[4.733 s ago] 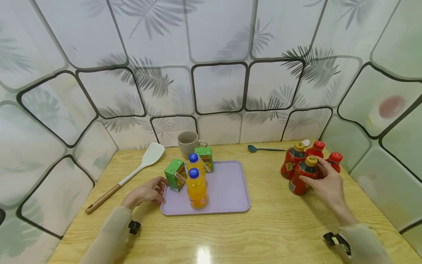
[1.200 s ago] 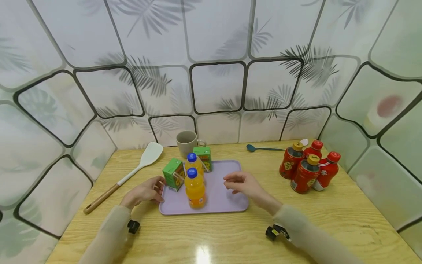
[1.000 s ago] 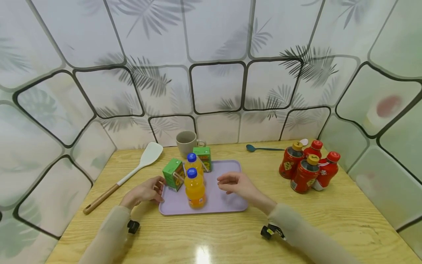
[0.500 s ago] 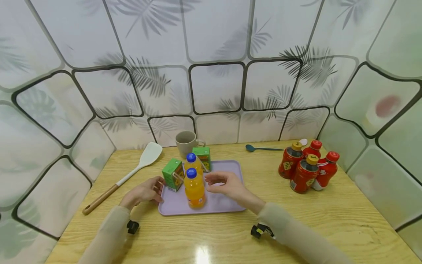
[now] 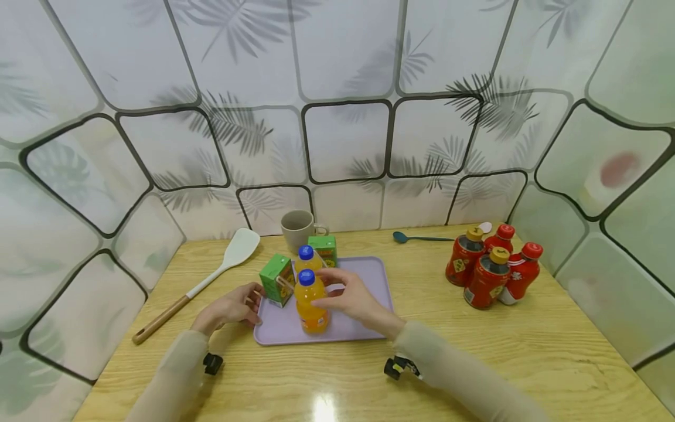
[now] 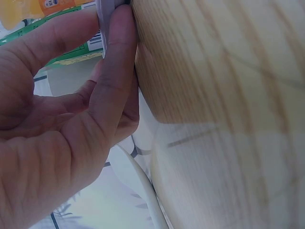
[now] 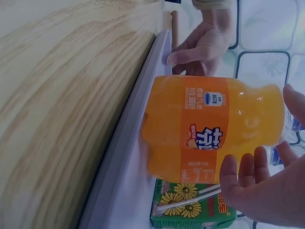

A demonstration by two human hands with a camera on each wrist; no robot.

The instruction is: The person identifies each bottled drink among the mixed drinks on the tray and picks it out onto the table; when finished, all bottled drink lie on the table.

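On the lilac tray [image 5: 364,293] two orange soda bottles with blue caps stand one behind the other, the front bottle [image 5: 312,308] nearer me. My right hand [image 5: 348,296] is spread at that bottle's upper right side, thumb in front and fingers behind; whether they touch it I cannot tell. In the right wrist view the thumb is by the bottle's shoulder [image 7: 262,109]. My left hand [image 5: 232,308] pinches the tray's left rim [image 6: 106,28] between thumb and fingers. Green drink cartons with straws, one at left [image 5: 278,280] and one behind [image 5: 323,249], flank the bottles.
Several red bottles [image 5: 487,281] stand grouped at the right. A grey mug [image 5: 297,228] is behind the tray. The white spatula [image 5: 239,249] with a wooden handle lies at left. A dark teal spoon [image 5: 403,237] lies near the back wall.
My right hand has left the red bottles, crossed leftward over the tray and come up to the front orange bottle. The left hand has stayed at the tray rim.
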